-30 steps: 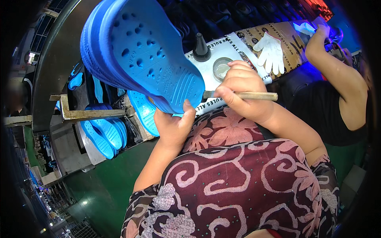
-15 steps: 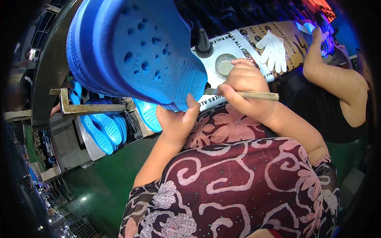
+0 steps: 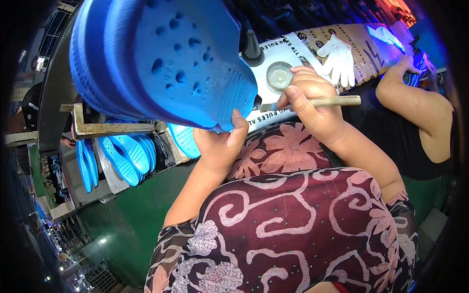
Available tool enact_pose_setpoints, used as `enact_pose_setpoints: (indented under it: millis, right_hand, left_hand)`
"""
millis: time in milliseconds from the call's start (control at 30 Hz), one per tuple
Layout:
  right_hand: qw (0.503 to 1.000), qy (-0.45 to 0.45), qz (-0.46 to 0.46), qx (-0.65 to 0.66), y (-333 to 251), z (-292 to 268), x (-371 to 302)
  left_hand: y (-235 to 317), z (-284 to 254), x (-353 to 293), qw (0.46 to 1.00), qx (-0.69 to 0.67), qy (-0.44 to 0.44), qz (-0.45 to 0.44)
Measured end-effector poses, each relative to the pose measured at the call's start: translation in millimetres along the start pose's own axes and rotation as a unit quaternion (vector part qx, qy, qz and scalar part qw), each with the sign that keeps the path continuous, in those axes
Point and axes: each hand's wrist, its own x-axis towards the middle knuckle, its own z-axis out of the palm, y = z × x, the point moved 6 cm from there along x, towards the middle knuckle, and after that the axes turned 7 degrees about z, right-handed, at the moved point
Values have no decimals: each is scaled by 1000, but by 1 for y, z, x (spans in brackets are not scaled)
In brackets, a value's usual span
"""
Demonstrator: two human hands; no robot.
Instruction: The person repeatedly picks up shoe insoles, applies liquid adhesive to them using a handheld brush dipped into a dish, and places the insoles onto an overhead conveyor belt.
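Observation:
A blue clog (image 3: pixel 185 63) with holes and ridges fills the upper left, close to me. My left hand (image 3: pixel 220 146) grips its lower edge, thumb on the ridged part. A small black patch shows on the clog's right edge. My right hand (image 3: pixel 315 100) is closed around a brush (image 3: pixel 337 101) with a pale wooden handle, its flat tip pointing left, a little apart from that patch. Just beyond my right fingers stands a small round jar (image 3: pixel 280 76) holding whitish liquid. Behind it is a black cone-shaped bottle (image 3: pixel 252 49).
A white glove (image 3: pixel 337 56) lies on the table covering (image 3: pixel 305 46), partly cardboard-brown. Several blue shoe pieces (image 3: pixel 128 151) sit at the left by a metal frame (image 3: pixel 115 128). At the right, another person's arm (image 3: pixel 410 102) reaches toward blue-lit items.
My right hand has moved right with the brush, drawing its tip back from the clog's edge. The clog has shifted slightly left. More blue shoe pieces show at the left.

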Motion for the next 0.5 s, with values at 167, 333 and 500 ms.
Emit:
enact_pose_setpoints:
  millis: [167, 333, 500]
  right_hand:
    - [997, -26, -33, -68, 2, 6, -2]
    - [999, 36, 16, -23, 6, -22, 0]
    - [982, 145, 118, 31, 47, -47, -20]
  left_hand:
    - [1, 3, 1, 1000, -14, -11, 2]
    - [2, 1, 7, 1000, 8, 1, 24]
    - [23, -3, 54, 978, -108, -66, -169]
